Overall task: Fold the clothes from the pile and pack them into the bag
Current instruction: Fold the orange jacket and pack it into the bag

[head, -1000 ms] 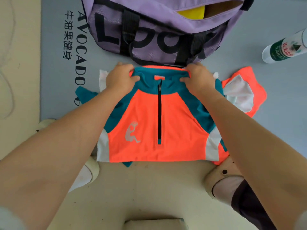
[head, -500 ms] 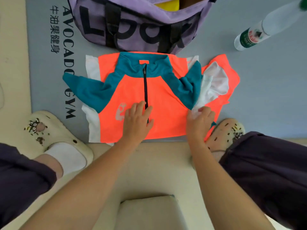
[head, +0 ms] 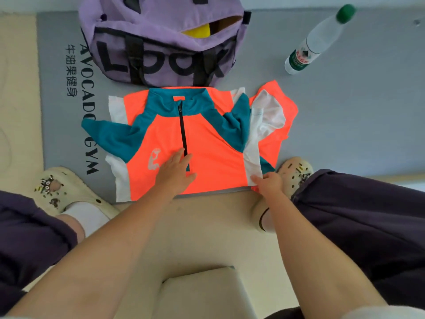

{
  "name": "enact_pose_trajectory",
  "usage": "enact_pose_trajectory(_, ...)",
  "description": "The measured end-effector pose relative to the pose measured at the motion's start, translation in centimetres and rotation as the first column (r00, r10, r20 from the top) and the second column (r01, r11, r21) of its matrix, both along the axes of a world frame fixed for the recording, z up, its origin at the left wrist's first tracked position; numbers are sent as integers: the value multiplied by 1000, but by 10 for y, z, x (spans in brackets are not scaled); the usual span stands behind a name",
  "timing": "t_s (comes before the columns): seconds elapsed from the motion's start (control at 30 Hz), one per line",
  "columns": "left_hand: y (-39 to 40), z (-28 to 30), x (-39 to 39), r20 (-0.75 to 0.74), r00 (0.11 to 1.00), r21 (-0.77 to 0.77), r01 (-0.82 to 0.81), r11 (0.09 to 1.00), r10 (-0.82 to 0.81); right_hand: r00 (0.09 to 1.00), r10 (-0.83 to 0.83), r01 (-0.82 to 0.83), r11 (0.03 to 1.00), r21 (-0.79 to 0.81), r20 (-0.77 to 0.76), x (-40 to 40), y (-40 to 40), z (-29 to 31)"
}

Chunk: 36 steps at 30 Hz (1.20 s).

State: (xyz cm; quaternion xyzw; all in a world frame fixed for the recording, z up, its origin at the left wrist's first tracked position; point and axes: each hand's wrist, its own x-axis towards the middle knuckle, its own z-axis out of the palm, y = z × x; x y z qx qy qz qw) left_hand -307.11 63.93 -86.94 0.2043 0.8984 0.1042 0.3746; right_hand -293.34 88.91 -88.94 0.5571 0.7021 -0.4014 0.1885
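— Pressing down, is that left hand (head: pixel 176 174)?

— Yes, its fingers are lying straight and spread on the orange jersey (head: pixel 207 143), fingertips touching the bottom of the zip (head: pixel 183 130).

— And the right hand (head: pixel 270 184)?

— It's pinching the jersey's near white corner, fingers curled round the hem.

— Where's the jersey lying?

— It's lying flat on the grey mat (head: pixel 356 111), collar just beyond the fingers, touching the purple bag (head: pixel 161 42). A water bottle (head: pixel 317 40) is lying well off past the right fingers.

Both bare forearms reaching forward and down. Left hand (head: pixel 176 173) spread flat, palm down, fingers straight and pressing. Right hand (head: pixel 268 183) lower at the side, fingers curled, pinching an edge.
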Motion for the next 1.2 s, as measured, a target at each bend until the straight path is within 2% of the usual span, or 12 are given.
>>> enact_pose_trajectory(0.1, 4, -1, -1, -17, 999, -61, 36, 998, -37, 996, 90, -90, 995, -34, 9, -5, 3, 8)
enact_pose_trajectory(0.23, 24, 0, -14, -45, 999, -52, -7, 999, 5, 975, 157, -120, 968, 222, -158, -48, 12, 29)
enact_pose_trajectory(0.33, 38, 3, -30, -60, 995, 28, -75, 997, 76, 925, 233, -138, 942, 305, -300, -89, 23, 38)
enact_pose_trajectory(0.43, 50, -2, -45, 4, 997, 46, -80, 996, 80, 882, 292, -181, 934, 307, -370, -129, 34, 42)
enact_pose_trajectory(0.57, 57, -15, -59, 156, 986, -65, -54, 996, 63, 816, 406, -313, 909, 276, -412, -177, 36, 39)
enact_pose_trajectory(0.63, 58, -19, -62, 180, 982, -88, -44, 995, 59, 759, 532, -483, 847, 222, -377, -194, 32, 33)
enact_pose_trajectory(0.7, 59, -19, -62, 185, 981, -92, -48, 995, 65, 658, 692, -680, 715, 158, -298, -204, 31, 27)
enact_pose_trajectory(0.8, 58, -18, -58, 172, 982, -74, -64, 995, 76, 426, 904, -887, 421, 192, -13, -210, 41, 22)
enact_pose_trajectory(0.87, 58, -17, -58, 157, 984, -67, -73, 995, 83, 234, 955, -964, 204, 168, 184, -212, 51, 23)
enact_pose_trajectory(0.9, 58, -16, -58, 151, 985, -69, -75, 995, 85, 174, 956, -980, 146, 135, 236, -212, 55, 25)
enact_pose_trajectory(1.0, 58, -16, -55, 134, 988, -80, -68, 995, 78, 152, 947, -988, 135, 80, 284, -204, 71, 33)
enact_pose_trajectory(1.2, 63, -14, -56, 138, 983, -103, -111, 988, 125, 304, 861, -950, 241, 199, 407, -177, 114, 55)
